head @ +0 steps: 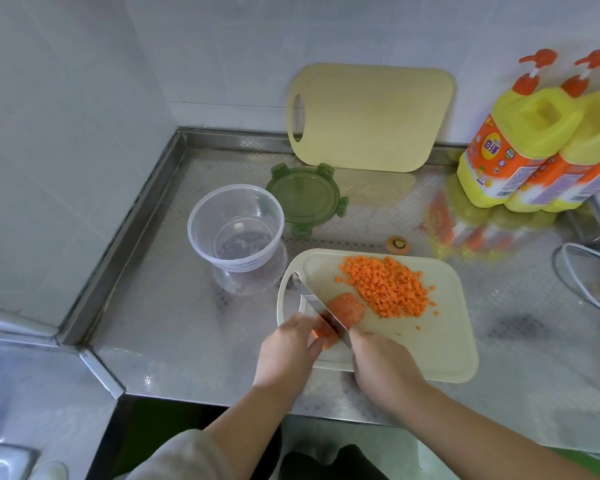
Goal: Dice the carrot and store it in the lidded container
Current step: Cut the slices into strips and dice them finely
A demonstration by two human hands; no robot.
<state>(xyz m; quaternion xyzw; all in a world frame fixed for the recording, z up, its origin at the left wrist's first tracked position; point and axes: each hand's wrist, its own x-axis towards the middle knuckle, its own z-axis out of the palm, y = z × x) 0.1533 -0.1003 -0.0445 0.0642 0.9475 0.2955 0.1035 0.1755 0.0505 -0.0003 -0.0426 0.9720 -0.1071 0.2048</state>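
While the left hand (288,348) holds the carrot (347,306) and the right hand (378,362) grips the knife (321,311), nearby fingers (314,344) risk a nick

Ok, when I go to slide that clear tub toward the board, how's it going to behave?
The clear tub looks thin-walled and empty, so probably very light and flexible if squeezed. It narrows toward its base, so a push near the rim may tip it. On the shiny steel counter it will likely skate easily.
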